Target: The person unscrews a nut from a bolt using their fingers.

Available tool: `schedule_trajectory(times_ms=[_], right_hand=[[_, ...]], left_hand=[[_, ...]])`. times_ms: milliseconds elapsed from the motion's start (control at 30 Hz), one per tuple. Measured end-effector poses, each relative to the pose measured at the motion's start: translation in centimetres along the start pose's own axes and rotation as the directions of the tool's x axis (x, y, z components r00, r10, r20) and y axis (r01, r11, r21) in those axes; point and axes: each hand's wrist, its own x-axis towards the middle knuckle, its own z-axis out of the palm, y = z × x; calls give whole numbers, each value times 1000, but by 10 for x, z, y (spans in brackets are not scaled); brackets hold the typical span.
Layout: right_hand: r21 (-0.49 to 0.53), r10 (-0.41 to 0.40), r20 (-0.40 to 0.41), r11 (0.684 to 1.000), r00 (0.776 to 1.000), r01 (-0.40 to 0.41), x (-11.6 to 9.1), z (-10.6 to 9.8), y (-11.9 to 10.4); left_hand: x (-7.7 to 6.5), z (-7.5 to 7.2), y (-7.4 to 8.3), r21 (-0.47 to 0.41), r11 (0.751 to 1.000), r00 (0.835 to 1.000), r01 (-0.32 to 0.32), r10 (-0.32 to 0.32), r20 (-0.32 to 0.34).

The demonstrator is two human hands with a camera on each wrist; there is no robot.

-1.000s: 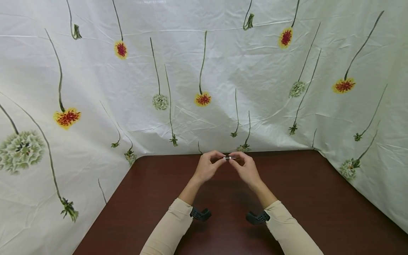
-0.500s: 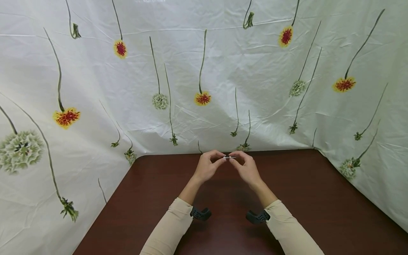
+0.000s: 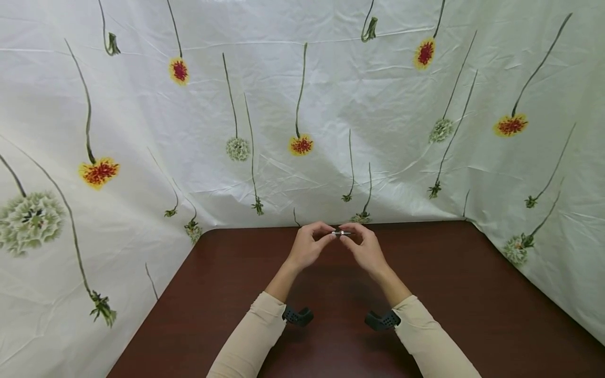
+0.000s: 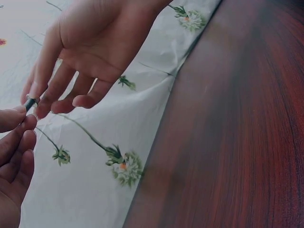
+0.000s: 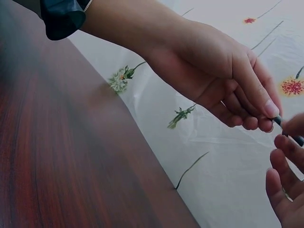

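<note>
Both hands meet over the far part of the table with a small, dark threaded bolt [image 3: 337, 233] between their fingertips, lying roughly level from side to side. My left hand [image 3: 304, 251] pinches one end between thumb and forefinger. The other end is pinched by the thumb and forefinger of my right hand [image 3: 367, 253], where a shiny nut [image 4: 34, 101] shows beside the fingertips in the left wrist view. Seen from the right wrist, the bolt's dark threads [image 5: 298, 139] appear at the right edge, partly covered by fingers. The remaining fingers of both hands are loosely bent.
Under the hands is a dark reddish-brown wooden table [image 3: 246, 273]. A white cloth [image 3: 402, 131] printed with flowers hangs behind and along its sides. Each wrist carries a black camera band, one on the left [image 3: 298, 317] and one on the right [image 3: 382, 321].
The fingertips shift very slightly around the bolt. Both hands and forearms otherwise stay in place, and the bolt remains between them.
</note>
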Motion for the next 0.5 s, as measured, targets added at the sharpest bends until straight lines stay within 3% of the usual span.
schedule_trajectory(times_ms=[267,400,500], right_hand=[[18,31,-8,999,999,-30,2,1,-2],[3,3,14,1000,1000,-3,-5,0,-25],[13,19,27,1000,999,-19,-7,0,-22]], left_hand=[[2,-2,1,-8,1000,1000,-10,10,6],[2,-2,1,-12,1000,1000,0,1,3],[0,-2,-1,-10,1000,1000,10,-10,1]])
